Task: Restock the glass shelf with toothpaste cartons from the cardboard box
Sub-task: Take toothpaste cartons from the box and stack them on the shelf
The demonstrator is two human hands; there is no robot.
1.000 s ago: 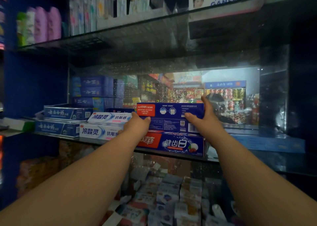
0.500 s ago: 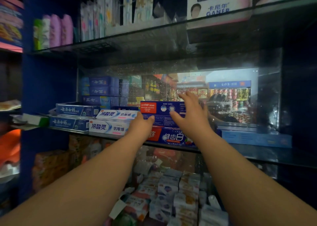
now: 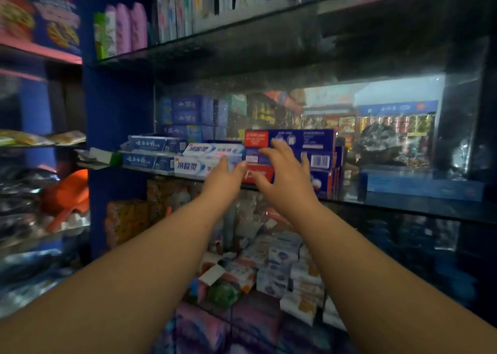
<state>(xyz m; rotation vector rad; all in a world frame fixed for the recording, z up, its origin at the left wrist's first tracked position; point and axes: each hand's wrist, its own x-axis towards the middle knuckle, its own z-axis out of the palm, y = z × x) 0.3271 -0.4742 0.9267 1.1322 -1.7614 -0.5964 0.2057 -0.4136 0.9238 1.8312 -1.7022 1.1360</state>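
At frame centre, on the glass shelf [image 3: 403, 205], white cartons [image 3: 204, 162] lie left of a stacked blue carton [image 3: 304, 138]. The left hand [image 3: 224, 177], fingers loose, grasps nothing. The right hand [image 3: 285, 176], fingers spread, covers the blue carton's front without gripping.

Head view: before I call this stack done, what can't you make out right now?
- Cardboard box: not in the head view, so remaining stock is unknown.
- Bottom red-and-blue carton: mostly covered by the left hand and right hand.
- Top blue carton: print blurred and too small to read.
- Contact: whether the right hand's fingertips touch the cartons, cannot tell.
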